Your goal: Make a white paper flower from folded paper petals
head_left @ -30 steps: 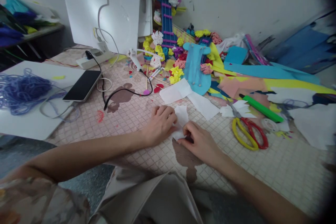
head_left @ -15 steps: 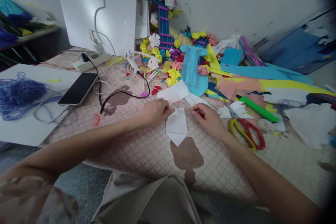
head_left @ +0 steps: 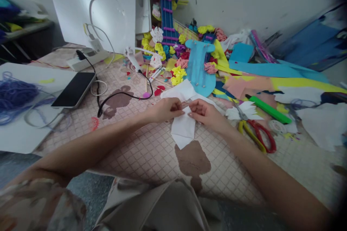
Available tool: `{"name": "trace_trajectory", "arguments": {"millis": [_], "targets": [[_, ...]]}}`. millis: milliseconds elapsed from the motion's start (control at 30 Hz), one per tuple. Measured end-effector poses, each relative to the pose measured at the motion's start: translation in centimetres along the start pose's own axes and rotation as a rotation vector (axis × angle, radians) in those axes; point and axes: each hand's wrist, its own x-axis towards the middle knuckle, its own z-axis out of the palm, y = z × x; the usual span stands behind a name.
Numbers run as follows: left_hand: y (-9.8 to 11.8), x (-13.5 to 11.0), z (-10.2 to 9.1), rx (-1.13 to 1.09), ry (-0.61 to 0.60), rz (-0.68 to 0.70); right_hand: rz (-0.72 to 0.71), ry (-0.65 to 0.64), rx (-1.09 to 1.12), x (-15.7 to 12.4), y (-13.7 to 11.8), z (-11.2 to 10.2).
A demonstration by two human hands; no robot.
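Note:
A small folded white paper piece lies on the patterned mat in front of me, its point towards me. My left hand pinches its upper left corner with closed fingers. My right hand pinches the upper right corner, fingertips nearly meeting those of the left. More white paper lies just beyond my hands.
Yellow-and-red scissors and a green marker lie to the right. A phone with black cable sits at left beside blue yarn. Coloured foam sheets, paper flowers and a blue foam guitar shape crowd the back by the wall.
The paper was unfolded from a bunched state near me and laid flat. Both hands moved away from me to its top edge, and the right hand closed in towards the left.

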Motion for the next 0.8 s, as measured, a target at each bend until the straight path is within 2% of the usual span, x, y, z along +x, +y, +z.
{"name": "trace_trajectory", "arguments": {"millis": [133,233,300,467,533,700,800], "targets": [[-0.3,-0.5,0.1,-0.359,-0.15,-0.078,0.011,0.106,0.083,-0.6,-0.1,0.2],[-0.6,-1.4,0.3,-0.468,-0.218,-0.124,0.032,0.189,0.134,-1.2,-0.2,0.4],[-0.6,-2.0,0.5,-0.513,-0.219,-0.148,0.047,0.23,0.132,-1.6,-0.2,0.4],[0.2,-2.8,0.4,-0.49,-0.044,-0.21,0.023,0.23,0.058,-2.5,-0.4,0.6],[0.4,-2.6,-0.2,-0.456,-0.018,-0.251,0.022,0.216,0.01,-2.9,-0.6,0.7],[-0.3,-1.9,-1.8,-0.393,-0.08,-0.287,-0.016,0.176,-0.19,-4.3,-0.8,1.0],[-1.0,-1.5,-2.2,-0.388,-0.144,-0.308,-0.088,0.204,-0.385,-4.8,-0.5,1.3]]}}
